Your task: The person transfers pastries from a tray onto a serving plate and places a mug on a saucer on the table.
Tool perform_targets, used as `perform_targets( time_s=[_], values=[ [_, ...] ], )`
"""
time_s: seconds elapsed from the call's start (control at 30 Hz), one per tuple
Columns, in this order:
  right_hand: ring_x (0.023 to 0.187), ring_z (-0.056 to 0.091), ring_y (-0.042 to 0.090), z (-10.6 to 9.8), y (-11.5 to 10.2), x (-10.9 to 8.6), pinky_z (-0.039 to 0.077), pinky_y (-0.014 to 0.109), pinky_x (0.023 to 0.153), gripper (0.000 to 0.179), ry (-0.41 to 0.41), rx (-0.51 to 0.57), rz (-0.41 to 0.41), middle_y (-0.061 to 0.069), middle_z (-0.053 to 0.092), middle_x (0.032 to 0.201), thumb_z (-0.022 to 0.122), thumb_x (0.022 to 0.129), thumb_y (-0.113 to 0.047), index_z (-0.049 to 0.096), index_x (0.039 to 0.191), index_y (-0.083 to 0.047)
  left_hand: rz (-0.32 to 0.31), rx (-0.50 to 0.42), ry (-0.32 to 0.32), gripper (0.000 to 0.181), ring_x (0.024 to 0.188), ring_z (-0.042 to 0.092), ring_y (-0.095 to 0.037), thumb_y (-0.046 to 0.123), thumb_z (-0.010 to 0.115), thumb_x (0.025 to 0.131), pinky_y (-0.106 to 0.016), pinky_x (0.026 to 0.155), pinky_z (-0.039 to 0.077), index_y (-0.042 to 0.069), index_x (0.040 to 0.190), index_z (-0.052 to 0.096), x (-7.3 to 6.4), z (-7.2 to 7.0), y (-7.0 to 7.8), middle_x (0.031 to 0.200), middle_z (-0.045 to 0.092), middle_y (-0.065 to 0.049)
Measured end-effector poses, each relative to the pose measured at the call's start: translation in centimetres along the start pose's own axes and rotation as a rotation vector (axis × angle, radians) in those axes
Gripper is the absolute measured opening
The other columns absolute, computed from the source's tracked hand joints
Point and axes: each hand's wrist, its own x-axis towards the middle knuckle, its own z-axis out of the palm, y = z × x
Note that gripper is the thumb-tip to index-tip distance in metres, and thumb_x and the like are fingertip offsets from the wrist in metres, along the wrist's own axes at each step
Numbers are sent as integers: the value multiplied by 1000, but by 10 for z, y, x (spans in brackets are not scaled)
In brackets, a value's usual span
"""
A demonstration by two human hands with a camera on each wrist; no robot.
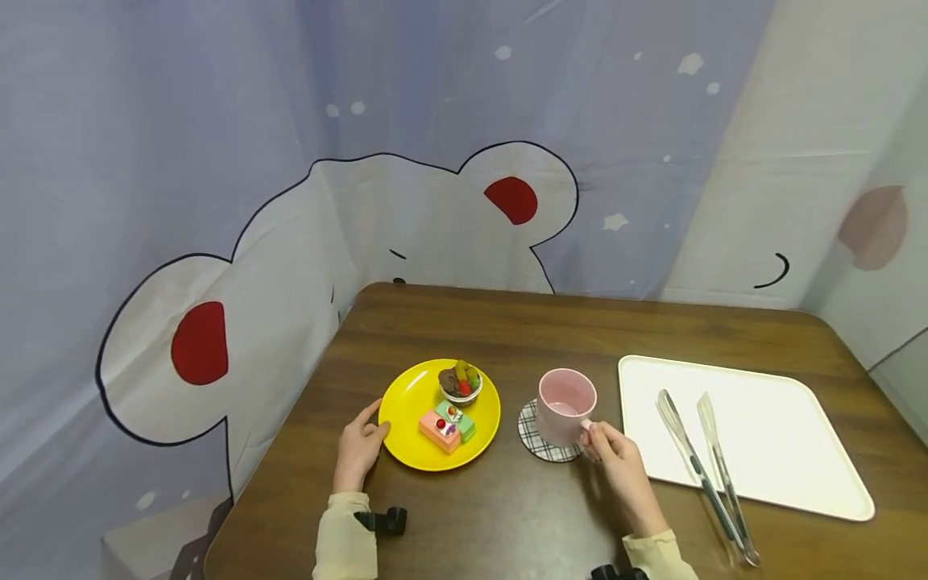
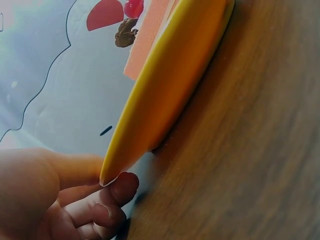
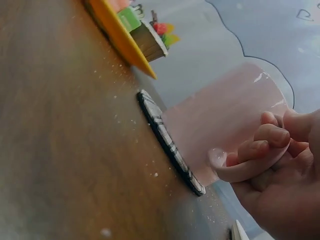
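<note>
My left hand (image 1: 360, 445) pinches the left rim of a yellow plate (image 1: 406, 451), thumb above and fingers below in the left wrist view. On the plate lie a pink cake slice (image 1: 438, 433), a green cake slice (image 1: 464, 424) and a small cup of toppings (image 1: 461, 383). My right hand (image 1: 622, 474) grips the handle of a pink mug (image 1: 568, 403), its fingers curled through the loop in the right wrist view. The mug stands upright on a round plaid coaster (image 1: 531, 435), toward the coaster's right side.
To the right, a white rectangular tray (image 1: 790, 435) lies on the brown wooden table (image 1: 493, 532). Long metal tongs (image 1: 714, 483) rest across its front edge, their joined end over the table. A printed curtain (image 1: 435, 97) hangs behind the table.
</note>
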Motion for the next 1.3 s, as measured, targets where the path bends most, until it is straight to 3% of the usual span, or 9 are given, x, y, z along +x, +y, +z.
perform_targets(
  time_s=[0.27, 0.6, 1.07, 1.3],
  values=[
    [58, 43, 13, 3, 0, -1, 37, 29, 56, 34, 35, -51, -23, 0, 43, 62, 43, 93, -21, 54, 79, 8, 4, 8, -8, 50, 52, 40, -12, 24, 52, 87, -24, 53, 32, 20, 135, 40, 0, -2, -4, 65, 58, -4],
    [61, 47, 18, 2, 1, 1, 40, 27, 58, 32, 25, -77, -8, 16, 48, 66, 47, 92, -23, 57, 80, 5, 19, -12, -25, 50, 44, 35, -11, 25, 52, 87, -23, 44, 32, 20, 135, 40, 0, -5, -5, 54, 48, 1],
    [57, 49, 15, 8, 6, 5, 41, 23, 58, 31, 15, -78, -23, 9, 49, 60, 47, 92, -22, 58, 79, 5, -6, -33, -5, 49, 45, 38, -11, 24, 52, 87, -23, 44, 32, 22, 135, 40, -1, -7, -11, 53, 44, 2],
    [57, 49, 17, 8, 3, 5, 41, 23, 59, 29, 19, -74, -13, 13, 49, 61, 45, 93, -17, 57, 80, 6, 2, -37, -11, 49, 45, 40, -12, 25, 53, 87, -23, 44, 33, 22, 135, 40, 1, -7, -10, 53, 46, 2]
  ],
)
